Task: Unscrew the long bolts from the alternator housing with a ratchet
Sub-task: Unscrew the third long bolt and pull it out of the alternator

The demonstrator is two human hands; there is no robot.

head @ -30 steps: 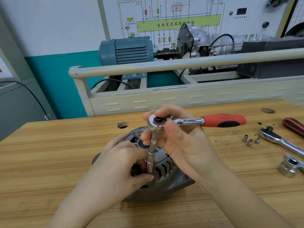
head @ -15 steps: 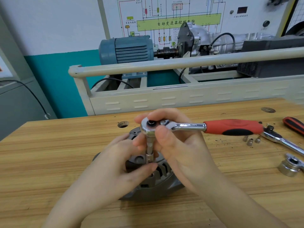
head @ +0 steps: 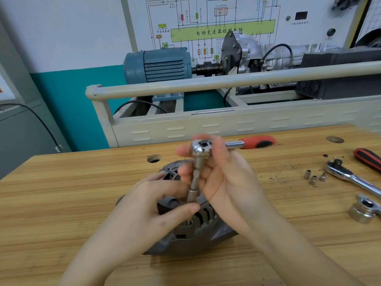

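A grey alternator housing lies on the wooden bench, slotted face up. A ratchet stands over it: chrome head, extension shaft running down to a socket at the housing's near edge, red-and-black handle pointing right and away. My right hand curls round the ratchet head and upper shaft. My left hand pinches the lower end of the shaft between thumb and fingers. The bolt under the socket is hidden.
To the right lie a second ratchet with a red-black handle, three small sockets and a large socket on a tool. The bench has round holes. A cream railed frame with a blue motor stands behind.
The ratchet handle has swung away from me, from pointing right across the bench toward the far right. Both hands keep their hold on head and shaft.
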